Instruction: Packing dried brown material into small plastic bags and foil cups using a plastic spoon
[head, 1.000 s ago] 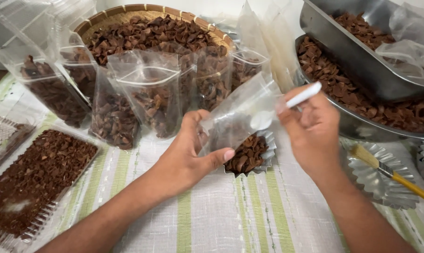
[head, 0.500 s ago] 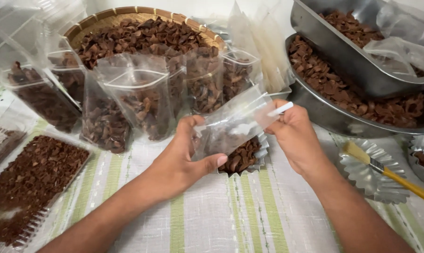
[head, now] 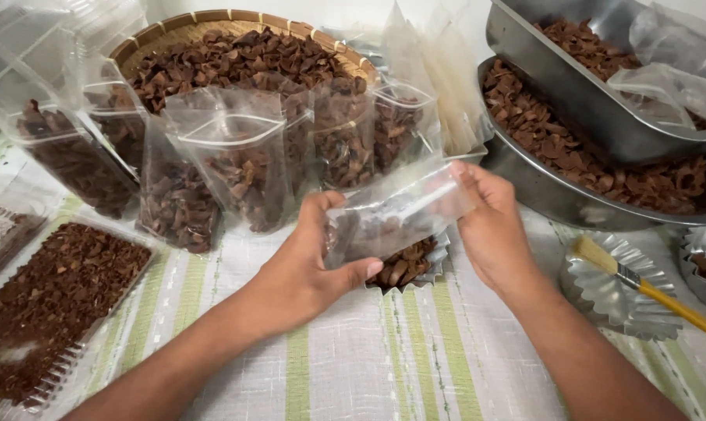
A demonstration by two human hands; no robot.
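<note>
While you look down, your hands meet over the striped cloth (head: 353,366)
Near edge: bare cloth lies open between your forearms
Left hand (head: 310,269): closed around the lower end of a clear pouch (head: 392,214), thumb across its front
Right hand (head: 489,230): fingers pinched on the pouch's upper edge
Pouch: tilted, just above a fluted foil cup (head: 407,269) of brown pieces, which it partly hides
Sides: brush (head: 649,288) right, flat tray (head: 53,304) left, cut off
Far: filled bags (head: 236,164) crowd a woven basket (head: 236,23); metal pans (head: 579,101) run off frame
</note>
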